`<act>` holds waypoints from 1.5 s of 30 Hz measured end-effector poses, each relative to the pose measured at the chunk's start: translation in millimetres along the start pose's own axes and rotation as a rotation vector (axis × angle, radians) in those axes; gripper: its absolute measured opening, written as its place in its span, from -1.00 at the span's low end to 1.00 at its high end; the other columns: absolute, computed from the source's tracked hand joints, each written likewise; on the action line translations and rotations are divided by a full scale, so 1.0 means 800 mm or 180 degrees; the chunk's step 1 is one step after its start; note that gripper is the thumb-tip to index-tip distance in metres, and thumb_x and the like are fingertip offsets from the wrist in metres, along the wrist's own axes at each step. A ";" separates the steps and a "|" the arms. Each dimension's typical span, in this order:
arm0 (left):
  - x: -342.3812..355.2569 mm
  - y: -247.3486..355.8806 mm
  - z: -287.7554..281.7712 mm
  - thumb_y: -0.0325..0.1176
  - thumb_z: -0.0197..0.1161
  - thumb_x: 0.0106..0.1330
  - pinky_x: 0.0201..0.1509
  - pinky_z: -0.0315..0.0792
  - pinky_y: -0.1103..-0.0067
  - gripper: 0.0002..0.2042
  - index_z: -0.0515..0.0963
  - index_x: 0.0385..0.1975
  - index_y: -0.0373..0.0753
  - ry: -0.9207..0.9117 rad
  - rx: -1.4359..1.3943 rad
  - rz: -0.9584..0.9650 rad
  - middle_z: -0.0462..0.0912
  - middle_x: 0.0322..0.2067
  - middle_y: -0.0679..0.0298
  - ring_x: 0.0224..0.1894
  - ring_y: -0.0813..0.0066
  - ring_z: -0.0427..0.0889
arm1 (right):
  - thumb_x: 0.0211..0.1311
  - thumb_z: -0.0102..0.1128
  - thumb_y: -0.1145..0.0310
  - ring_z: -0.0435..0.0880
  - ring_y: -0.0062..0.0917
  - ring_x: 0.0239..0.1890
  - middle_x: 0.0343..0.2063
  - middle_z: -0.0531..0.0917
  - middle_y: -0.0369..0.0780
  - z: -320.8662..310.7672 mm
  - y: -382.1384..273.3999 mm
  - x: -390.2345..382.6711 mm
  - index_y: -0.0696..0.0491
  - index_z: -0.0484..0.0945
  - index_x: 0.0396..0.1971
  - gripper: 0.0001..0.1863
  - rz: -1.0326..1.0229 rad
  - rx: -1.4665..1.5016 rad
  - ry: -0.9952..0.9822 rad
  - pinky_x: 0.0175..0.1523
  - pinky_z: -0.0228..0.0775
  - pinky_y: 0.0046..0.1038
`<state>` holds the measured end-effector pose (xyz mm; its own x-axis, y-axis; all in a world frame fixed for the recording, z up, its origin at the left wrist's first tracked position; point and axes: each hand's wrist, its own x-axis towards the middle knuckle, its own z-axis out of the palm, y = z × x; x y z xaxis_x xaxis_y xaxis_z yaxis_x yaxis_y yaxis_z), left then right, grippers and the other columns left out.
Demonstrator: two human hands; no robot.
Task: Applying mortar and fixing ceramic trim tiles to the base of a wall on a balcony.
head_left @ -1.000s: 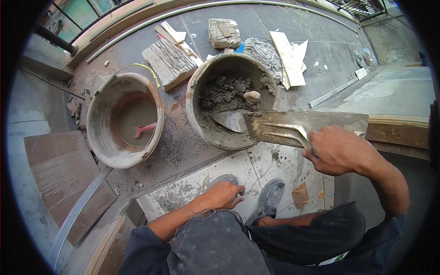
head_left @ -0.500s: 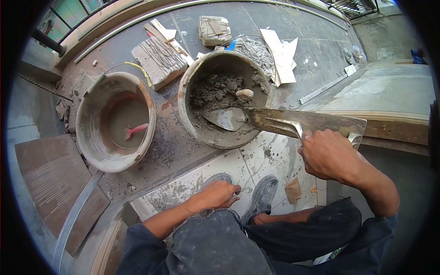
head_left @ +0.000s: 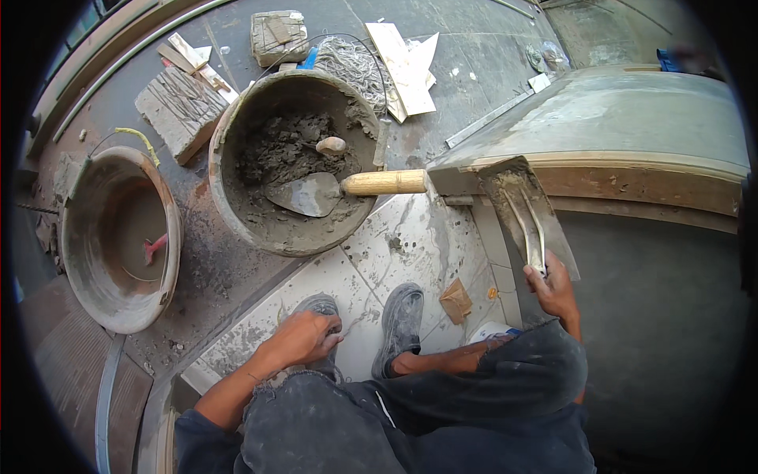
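Observation:
My right hand grips the handle of a flat steel trowel, whose mortar-smeared blade lies against the corner of a grey cement ledge. A round bucket of grey mortar sits just left of it, with a pointed trowel resting inside, its wooden handle over the rim. My left hand rests on the toe of my left shoe, fingers curled. My right shoe stands on the pale floor tile.
A second round pan with muddy water and a small red object stands at the left. Bricks, wood scraps and a wire mesh wad lie behind the bucket. A brown paper scrap lies by my right shoe.
My right hand has drawn the flat trowel out of the mortar bucket and swung it right onto the ledge corner. The pointed trowel now lies uncovered in the bucket. My left hand stays put.

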<state>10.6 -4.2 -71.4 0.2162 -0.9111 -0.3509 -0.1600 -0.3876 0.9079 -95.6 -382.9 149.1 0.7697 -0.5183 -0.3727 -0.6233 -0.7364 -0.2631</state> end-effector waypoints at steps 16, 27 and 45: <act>0.022 0.019 0.010 -0.23 0.28 0.25 -0.22 0.48 0.18 -0.76 0.58 -0.22 -0.25 -0.0045 0.0252 -0.0211 0.65 -0.43 -0.04 -0.30 -0.11 0.63 | 0.33 0.11 0.24 0.58 0.17 -0.36 -0.46 0.61 0.17 0.226 0.187 0.041 0.23 0.42 -0.24 -0.70 0.0061 -0.0271 0.0981 -0.28 0.36 0.01; 0.026 0.024 0.022 -0.24 0.28 0.25 -0.19 0.48 0.21 -0.77 0.58 -0.22 -0.23 -0.0051 0.0168 -0.0293 0.67 -0.39 0.01 -0.27 -0.05 0.64 | 0.33 0.12 0.25 0.58 0.15 -0.46 -0.54 0.59 0.14 0.229 0.173 0.041 0.21 0.40 -0.30 -0.71 -0.0132 -0.0227 0.1359 -0.37 0.37 -0.02; 0.036 0.038 0.020 -0.22 0.27 0.27 -0.18 0.50 0.21 -0.75 0.60 -0.18 -0.24 -0.0177 0.0198 -0.0284 0.67 -0.43 -0.03 -0.28 -0.08 0.64 | 0.32 0.13 0.24 0.56 0.15 -0.49 -0.57 0.57 0.14 0.247 0.186 0.058 0.21 0.39 -0.34 -0.70 -0.0007 -0.0686 0.1139 -0.41 0.36 0.00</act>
<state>-3.4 -44.4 -57.7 0.1788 -0.8783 -0.4434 -0.2023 -0.4739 0.8570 -180.2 -430.7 -83.0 0.7941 -0.6071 -0.0297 -0.6077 -0.7921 -0.0571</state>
